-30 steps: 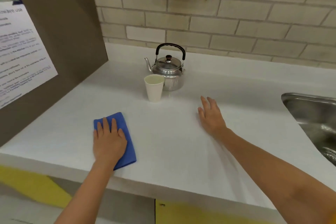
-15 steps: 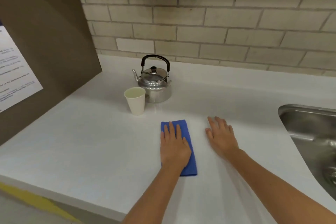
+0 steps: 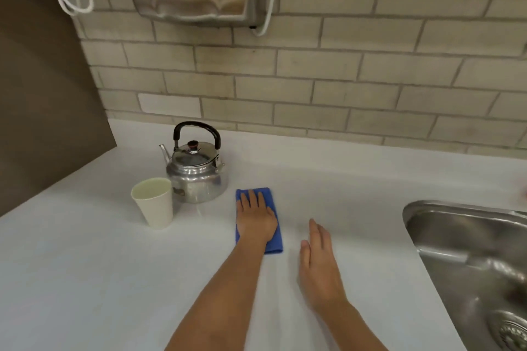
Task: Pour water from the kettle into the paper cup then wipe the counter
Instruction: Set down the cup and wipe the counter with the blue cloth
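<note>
White counter runs beneath a tiled wall, with a steel sink off to the right. Wiping is the step in hand: the left hand lies flat on the blue cloth, fingers together and stretched out, clamped on nothing. Just beyond and left of those fingertips stands the kettle, the paper cup further left beside it, apparently filled. The right hand rests flat near the cloth, fingers together. Compared with half a second ago, the cloth has slid forward toward the kettle. Next, I judge, it must steer around the kettle without knocking the cup.
</note>
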`<state>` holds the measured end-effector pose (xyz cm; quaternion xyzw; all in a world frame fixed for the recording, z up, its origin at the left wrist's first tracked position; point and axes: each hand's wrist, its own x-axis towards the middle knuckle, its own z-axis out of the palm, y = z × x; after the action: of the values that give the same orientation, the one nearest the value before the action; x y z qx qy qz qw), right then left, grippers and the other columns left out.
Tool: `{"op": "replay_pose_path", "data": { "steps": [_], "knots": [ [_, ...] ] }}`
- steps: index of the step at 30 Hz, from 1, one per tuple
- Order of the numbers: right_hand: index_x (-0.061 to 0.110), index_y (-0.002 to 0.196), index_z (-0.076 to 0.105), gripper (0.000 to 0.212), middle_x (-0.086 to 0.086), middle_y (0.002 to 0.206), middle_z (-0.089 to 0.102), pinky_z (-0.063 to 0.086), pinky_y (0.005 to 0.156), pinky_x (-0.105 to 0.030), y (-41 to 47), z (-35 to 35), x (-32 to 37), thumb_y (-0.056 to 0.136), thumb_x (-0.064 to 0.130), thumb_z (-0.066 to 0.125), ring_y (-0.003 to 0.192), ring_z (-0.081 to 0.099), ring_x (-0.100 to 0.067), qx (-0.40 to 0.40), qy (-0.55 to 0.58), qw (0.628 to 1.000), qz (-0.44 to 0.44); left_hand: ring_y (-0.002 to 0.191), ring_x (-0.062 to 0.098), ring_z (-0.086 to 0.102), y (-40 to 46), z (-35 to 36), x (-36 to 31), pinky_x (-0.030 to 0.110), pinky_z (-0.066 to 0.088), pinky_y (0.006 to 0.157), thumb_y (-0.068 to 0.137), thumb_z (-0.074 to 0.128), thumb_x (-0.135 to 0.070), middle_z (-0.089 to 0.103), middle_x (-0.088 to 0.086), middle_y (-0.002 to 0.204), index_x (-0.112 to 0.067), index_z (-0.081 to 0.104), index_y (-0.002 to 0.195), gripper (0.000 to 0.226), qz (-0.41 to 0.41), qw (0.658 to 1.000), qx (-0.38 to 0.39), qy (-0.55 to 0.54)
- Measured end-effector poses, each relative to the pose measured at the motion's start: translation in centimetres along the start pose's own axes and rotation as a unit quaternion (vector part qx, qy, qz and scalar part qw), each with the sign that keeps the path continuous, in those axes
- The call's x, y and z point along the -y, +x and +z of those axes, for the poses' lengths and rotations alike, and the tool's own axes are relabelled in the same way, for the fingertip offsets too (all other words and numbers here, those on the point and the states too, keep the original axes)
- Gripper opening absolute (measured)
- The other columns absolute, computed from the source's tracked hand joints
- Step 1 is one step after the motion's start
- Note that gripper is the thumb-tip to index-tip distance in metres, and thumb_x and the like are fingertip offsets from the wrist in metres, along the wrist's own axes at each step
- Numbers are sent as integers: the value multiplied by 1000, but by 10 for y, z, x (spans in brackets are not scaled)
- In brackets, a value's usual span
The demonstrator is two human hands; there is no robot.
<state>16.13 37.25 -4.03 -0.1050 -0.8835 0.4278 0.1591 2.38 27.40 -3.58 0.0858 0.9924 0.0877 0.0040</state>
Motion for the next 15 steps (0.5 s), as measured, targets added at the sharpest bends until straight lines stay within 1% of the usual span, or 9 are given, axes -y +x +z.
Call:
{"op": "replay_pose_path", "data": {
  "steps": [2,4,6,7,8,10,12,14,15],
  "knots": [
    [26,144,18,47,2,152,21,30,110,-30,2,-2,-2,98,27,28,138,26,-15,1,1,1000,-3,145,33,-3,5,1,-9,41,-1,120,99,15,-28,-2,17,158,-4,0,146,55,22,1000,6,7],
    [21,143,21,46,-3,151,24,29,112,-34,6,0,0,98,26,30,137,26,-19,3,-40,999,-8,145,31,-1,-12,0,-3,40,-1,120,99,17,-27,1,16,158,-5,3,146,54,48,999,-2,-15],
    [16,143,23,47,-9,150,27,26,113,-37,12,5,3,98,27,32,136,26,-25,2,-141,990,-11,146,29,3,-47,5,16,38,0,120,98,19,-27,6,15,158,-7,8,146,53,60,996,-45,-44],
    [16,143,23,47,-9,150,27,24,113,-38,15,9,4,98,29,31,137,24,-29,9,-203,979,-13,146,28,3,-69,9,28,37,-1,119,97,19,-29,5,14,158,-8,8,146,54,57,995,-64,-54],
    [19,143,22,48,-7,151,25,21,113,-40,16,13,6,98,33,28,137,22,-31,24,-254,967,-11,146,27,1,-90,14,40,35,-3,118,97,18,-31,3,13,158,-11,6,147,55,48,994,-74,-58],
    [25,142,21,47,-1,153,22,17,113,-44,16,19,10,98,39,24,139,15,-36,56,-310,949,-1,146,26,-3,-112,19,57,34,-6,117,97,16,-33,-2,11,158,-14,2,147,56,19,996,-66,-51],
    [27,142,23,46,2,153,21,14,114,-47,16,22,12,98,40,22,139,11,-39,77,-332,940,4,146,29,-2,-99,13,52,37,-4,118,97,18,-32,0,14,158,-11,3,147,56,1,997,-64,-39],
    [27,142,24,45,3,154,21,14,114,-46,17,19,11,98,39,21,140,12,-37,83,-332,939,9,145,32,4,-68,2,27,42,0,119,97,20,-27,6,19,157,-6,7,146,55,26,998,-56,-15],
    [26,142,24,45,3,153,23,16,114,-44,18,16,10,99,38,21,140,14,-35,86,-338,937,2,145,33,5,-53,-1,14,43,1,120,98,21,-26,7,20,157,-4,8,145,54,40,998,-43,-16]
  ]
}}
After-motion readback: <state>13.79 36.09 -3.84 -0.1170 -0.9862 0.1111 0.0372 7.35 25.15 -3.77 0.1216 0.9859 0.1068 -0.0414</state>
